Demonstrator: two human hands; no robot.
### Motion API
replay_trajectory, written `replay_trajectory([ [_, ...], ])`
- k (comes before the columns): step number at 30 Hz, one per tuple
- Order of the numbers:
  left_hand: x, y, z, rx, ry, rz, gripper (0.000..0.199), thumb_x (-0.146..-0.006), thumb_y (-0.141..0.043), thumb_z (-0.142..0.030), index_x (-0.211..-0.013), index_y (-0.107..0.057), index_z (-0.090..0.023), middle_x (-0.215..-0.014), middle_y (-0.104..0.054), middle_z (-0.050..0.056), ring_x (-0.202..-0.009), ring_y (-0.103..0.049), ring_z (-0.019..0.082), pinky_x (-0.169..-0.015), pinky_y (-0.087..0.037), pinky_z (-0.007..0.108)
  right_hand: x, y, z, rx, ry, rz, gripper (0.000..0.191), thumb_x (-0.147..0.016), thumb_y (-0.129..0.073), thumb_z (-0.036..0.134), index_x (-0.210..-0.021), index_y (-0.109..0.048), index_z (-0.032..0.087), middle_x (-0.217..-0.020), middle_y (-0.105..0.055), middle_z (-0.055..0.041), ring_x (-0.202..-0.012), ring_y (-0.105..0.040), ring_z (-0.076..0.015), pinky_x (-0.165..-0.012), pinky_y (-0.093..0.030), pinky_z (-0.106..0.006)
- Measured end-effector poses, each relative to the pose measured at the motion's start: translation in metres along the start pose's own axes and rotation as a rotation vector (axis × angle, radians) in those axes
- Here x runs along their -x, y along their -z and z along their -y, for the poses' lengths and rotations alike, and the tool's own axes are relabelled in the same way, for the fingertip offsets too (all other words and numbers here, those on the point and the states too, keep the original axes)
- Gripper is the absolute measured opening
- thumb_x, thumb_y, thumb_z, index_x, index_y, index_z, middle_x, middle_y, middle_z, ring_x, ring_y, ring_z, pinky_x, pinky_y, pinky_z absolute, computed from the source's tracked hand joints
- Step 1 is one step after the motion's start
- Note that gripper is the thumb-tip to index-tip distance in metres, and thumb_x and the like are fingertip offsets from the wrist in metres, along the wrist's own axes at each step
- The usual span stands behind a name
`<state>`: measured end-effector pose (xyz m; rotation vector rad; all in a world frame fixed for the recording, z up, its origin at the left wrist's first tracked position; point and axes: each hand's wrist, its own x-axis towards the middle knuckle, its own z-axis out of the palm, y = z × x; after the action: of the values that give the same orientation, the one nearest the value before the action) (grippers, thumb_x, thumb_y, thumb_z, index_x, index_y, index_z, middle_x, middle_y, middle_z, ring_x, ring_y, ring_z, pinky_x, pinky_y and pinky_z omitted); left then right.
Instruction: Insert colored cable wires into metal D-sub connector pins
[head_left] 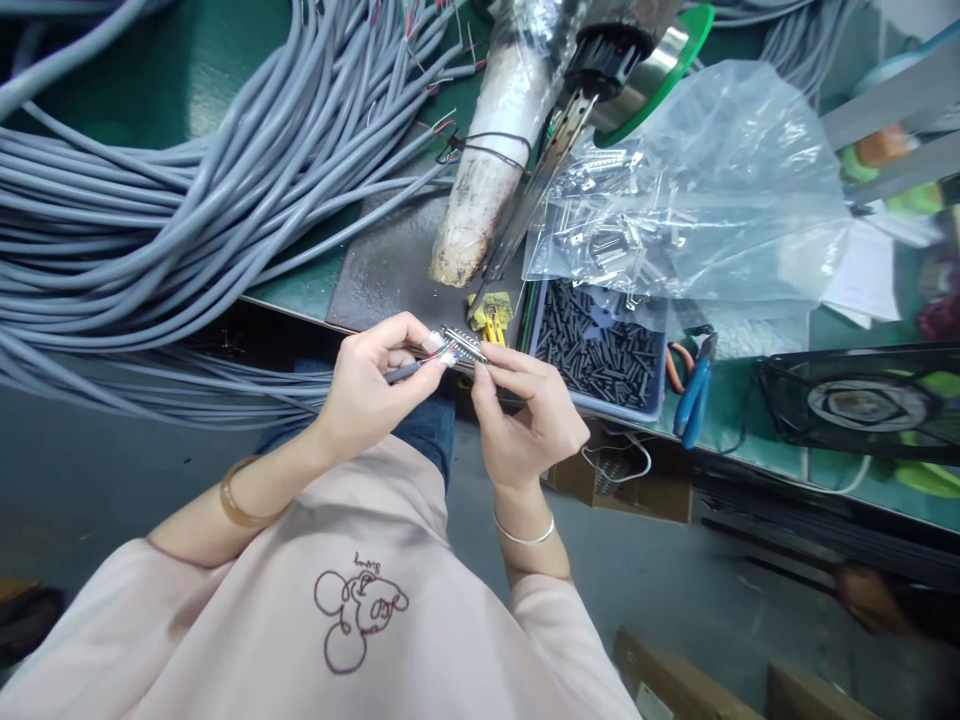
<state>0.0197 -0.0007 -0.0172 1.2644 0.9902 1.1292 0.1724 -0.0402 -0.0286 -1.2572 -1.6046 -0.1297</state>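
Observation:
My left hand is closed on the end of a grey cable, with thin coloured wires showing at the fingertips. Between thumb and fingers, my right hand pinches a metal multi-pin connector. The wire ends lie against the connector's pins; whether any are joined I cannot tell. Just beyond the connector, a small yellow holder sits at the table edge. Above it hang thin metal rods of a soldering stand beside a wrapped white tube with a scorched end.
Bundled grey cables cover the left side. Right of my hands are a blue bin of short black tubes, a clear bag of metal connectors, blue-handled pliers and a black fan. A green-rimmed solder spool stands at the back.

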Motion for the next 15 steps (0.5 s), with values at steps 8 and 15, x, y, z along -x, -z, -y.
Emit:
replay_trajectory([
  [8,-0.0042,-0.0004,-0.002,-0.065,-0.097,-0.006,0.008,-0.075,-0.07,-0.018,-0.076,-0.063,-0.016,-0.067,-0.064,-0.002,-0.048,-0.049,0.004,-0.044,-0.038,0.014,-0.0024,0.0002,-0.0018,-0.113,-0.133,0.069,0.015,-0.087,-0.073,0.008,-0.087,-0.069,0.022,-0.092,-0.081,-0.0008,-0.085,-0.078,-0.0149,-0.071,-0.064,-0.027],
  [15,-0.0011,0.0055,0.0073,-0.49,-0.557,0.015,0.012,-0.084,-0.064,-0.004,-0.084,-0.064,-0.015,-0.073,-0.07,-0.001,-0.054,-0.054,0.005,-0.05,-0.041,0.015,-0.0044,0.0046,-0.0018,-0.134,-0.203,0.179,0.015,-0.088,-0.072,0.008,-0.084,-0.067,0.022,-0.091,-0.08,0.0003,-0.081,-0.077,-0.0136,-0.065,-0.062,-0.024],
])
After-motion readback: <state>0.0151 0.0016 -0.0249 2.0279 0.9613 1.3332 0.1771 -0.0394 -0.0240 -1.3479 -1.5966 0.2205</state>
